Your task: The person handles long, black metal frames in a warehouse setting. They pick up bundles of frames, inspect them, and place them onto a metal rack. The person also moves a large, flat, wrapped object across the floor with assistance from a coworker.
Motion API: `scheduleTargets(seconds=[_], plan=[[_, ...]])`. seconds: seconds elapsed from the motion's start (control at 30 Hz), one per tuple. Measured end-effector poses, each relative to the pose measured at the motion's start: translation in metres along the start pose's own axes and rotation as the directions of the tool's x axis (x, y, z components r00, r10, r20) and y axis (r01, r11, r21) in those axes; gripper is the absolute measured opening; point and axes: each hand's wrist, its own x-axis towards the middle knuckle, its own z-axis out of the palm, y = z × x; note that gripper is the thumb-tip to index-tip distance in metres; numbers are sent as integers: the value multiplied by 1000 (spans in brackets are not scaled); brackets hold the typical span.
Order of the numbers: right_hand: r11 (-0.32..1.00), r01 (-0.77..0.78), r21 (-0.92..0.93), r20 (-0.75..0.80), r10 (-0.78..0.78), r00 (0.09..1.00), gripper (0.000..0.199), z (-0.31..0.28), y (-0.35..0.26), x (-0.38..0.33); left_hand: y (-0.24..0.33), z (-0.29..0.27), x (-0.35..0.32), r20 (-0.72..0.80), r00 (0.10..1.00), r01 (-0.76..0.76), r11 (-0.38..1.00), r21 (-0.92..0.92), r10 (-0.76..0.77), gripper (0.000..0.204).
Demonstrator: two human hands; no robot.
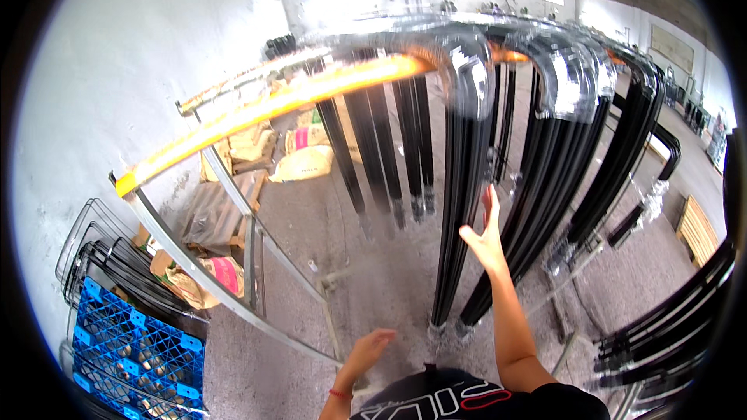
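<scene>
Bent black tubes (459,210) hanging in plastic wrap over an orange rail (264,105), straight ahead. Right hand (486,233) raised, fingers spread, flat against the nearest bundle. Left hand (369,346) low, loosely open, holding nothing. Probably stiff and rather heavy; wrap likely slippery. Best taken at the straight legs. Blue crate (136,342) at lower left.

blue plastic crate (136,342), paper sacks (307,152), wooden pallet (698,229)

Blown-out blurred tops of black bent tubes (467,187); crate (132,342) contents indistinct.
</scene>
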Motion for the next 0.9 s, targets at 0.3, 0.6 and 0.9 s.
scheduleTargets(seconds=[0.3, 0.6, 0.9], plan=[[926, -105, 364, 287, -4, 958, 104, 8, 24, 22, 111, 8, 83, -206, 943, -229, 960, 163, 260, 62], [962, -17, 273, 229, -48, 972, 91, -1, 44, 21, 153, 54, 179, -235, 869, -413, 900, 141, 436, 74], [999, 52, 10, 235, -53, 971, 89, -11, 100, 34, 125, 104, 181, -634, 673, -304, 924, 231, 380, 48]])
